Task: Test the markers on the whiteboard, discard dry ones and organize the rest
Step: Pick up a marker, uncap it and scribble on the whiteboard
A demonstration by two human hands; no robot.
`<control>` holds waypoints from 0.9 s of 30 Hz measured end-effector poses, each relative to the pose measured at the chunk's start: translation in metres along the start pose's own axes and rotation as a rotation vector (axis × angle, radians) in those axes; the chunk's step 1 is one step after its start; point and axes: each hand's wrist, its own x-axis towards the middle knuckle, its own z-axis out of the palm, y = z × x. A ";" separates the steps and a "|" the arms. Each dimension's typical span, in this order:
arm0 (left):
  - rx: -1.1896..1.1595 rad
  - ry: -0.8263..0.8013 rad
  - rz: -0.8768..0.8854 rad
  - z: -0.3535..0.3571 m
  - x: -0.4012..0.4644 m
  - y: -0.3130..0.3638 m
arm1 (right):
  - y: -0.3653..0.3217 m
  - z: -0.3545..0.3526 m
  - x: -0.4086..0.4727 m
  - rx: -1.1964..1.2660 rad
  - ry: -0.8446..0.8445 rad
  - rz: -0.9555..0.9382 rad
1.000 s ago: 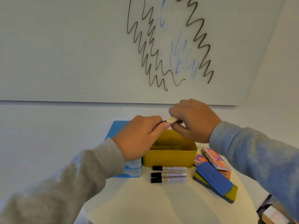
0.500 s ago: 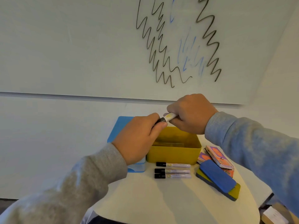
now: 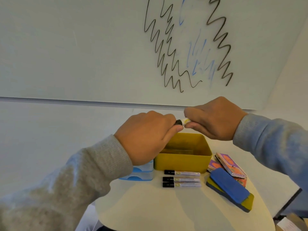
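Two hands meet over a yellow box (image 3: 183,161) and share one marker (image 3: 182,121) between them. Left hand (image 3: 146,135) has its fingers curled round the black cap end, while right hand (image 3: 215,119) pinches the pale barrel between thumb and fingers; only a short stretch of the marker shows in the gap between the two grips. The marker lies roughly level, above the box's far rim and apart from it.

Below the grip and nearer the person, three capped markers (image 3: 181,179) lie side by side on the round table (image 3: 150,205), just in front of the yellow box's near wall, black caps pointing to the left. The two nearer ones touch each other; the third lies slightly apart, closest to the box.

Under the left hand, a blue and white box (image 3: 140,173) stands beside the yellow one, partly hidden by the wrist. Below the right hand, a blue eraser with a yellow base (image 3: 230,189) lies at an angle on the table, and packaged erasers (image 3: 230,165) are stacked behind it, next to the yellow box.

Above the grip, the whiteboard (image 3: 83,47) carries black zigzag lines (image 3: 166,52) and faint blue strokes (image 3: 198,55).
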 end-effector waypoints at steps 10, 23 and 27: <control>0.143 0.075 -0.006 -0.025 0.011 -0.006 | 0.018 -0.006 0.025 -0.068 0.076 0.005; 0.152 0.209 -0.096 -0.032 -0.075 -0.051 | 0.061 -0.004 -0.096 -0.088 -0.101 0.737; -0.004 0.111 -0.150 0.006 -0.025 -0.045 | 0.013 0.033 -0.051 0.116 -0.121 0.572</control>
